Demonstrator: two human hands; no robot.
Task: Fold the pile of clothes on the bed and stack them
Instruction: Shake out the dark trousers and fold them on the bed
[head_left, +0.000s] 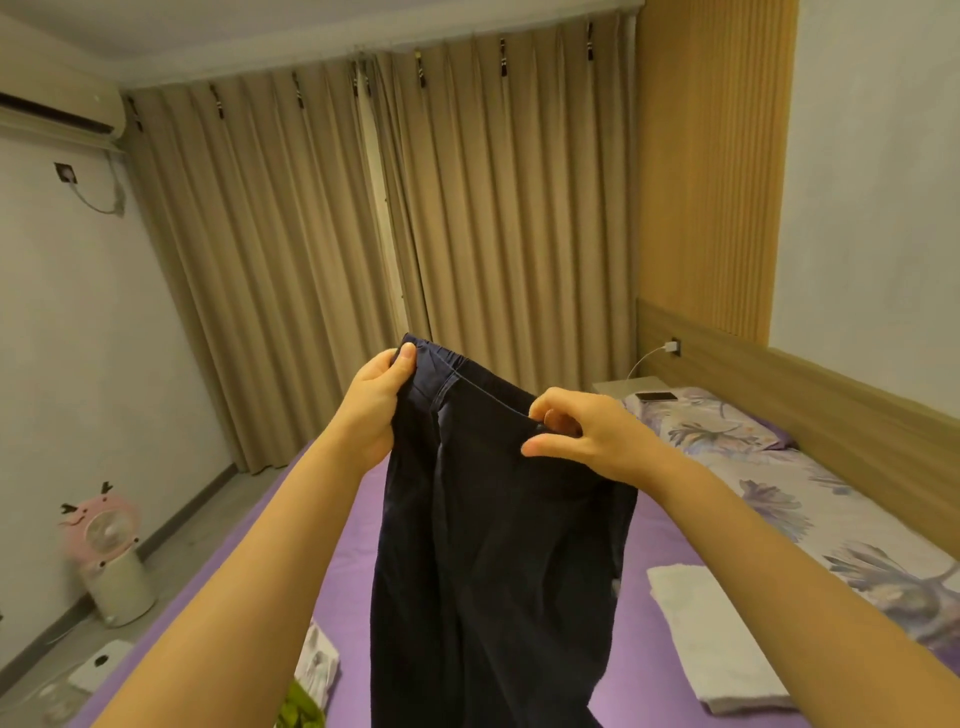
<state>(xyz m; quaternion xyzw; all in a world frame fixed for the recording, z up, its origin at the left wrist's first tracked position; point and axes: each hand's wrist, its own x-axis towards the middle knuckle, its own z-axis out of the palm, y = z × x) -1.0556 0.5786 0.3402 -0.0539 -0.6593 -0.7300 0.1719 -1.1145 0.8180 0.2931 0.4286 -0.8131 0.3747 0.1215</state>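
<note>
1. Tan curtains (322, 249) hang across the far wall, and a white air cooler (57, 111) sits high on the left wall.
2. A bed (670, 525) with a purple sheet fills the lower part of the view.
3. The left hand (376, 402) grips one top corner of the dark blue trousers (493, 545). Its thumb is pressed on the front of the cloth and its fingers are curled behind it.
4. The right hand (592, 434) is at the other side of the waistband. Its fingers are curled into the top edge and pinch the cloth, while the thumb sticks out flat below.
5. The trousers are held up in the air above the bed, with the waist on top and the legs hanging down out of view.
6. A folded white towel (711, 639) lies flat on the sheet to the right of the trousers.
7. A white piece of clothing (319, 665) lies on the sheet to the left of the trousers, and something green (298, 712) lies just beside it at the bottom edge.
8. A blanket with flowers (841, 514) lies along the right side of the bed, with a pillow (711, 421) in the same cloth at the far end.
9. A small table (613, 387) stands past the pillow, and a dark phone (657, 396) lies near its edge. A white cord runs up to a plug (674, 347) in the wooden wall panel.
10. On the floor to the left stands a pink and white fan (111, 556) with a little face. I cannot see into any box or basket.
</note>
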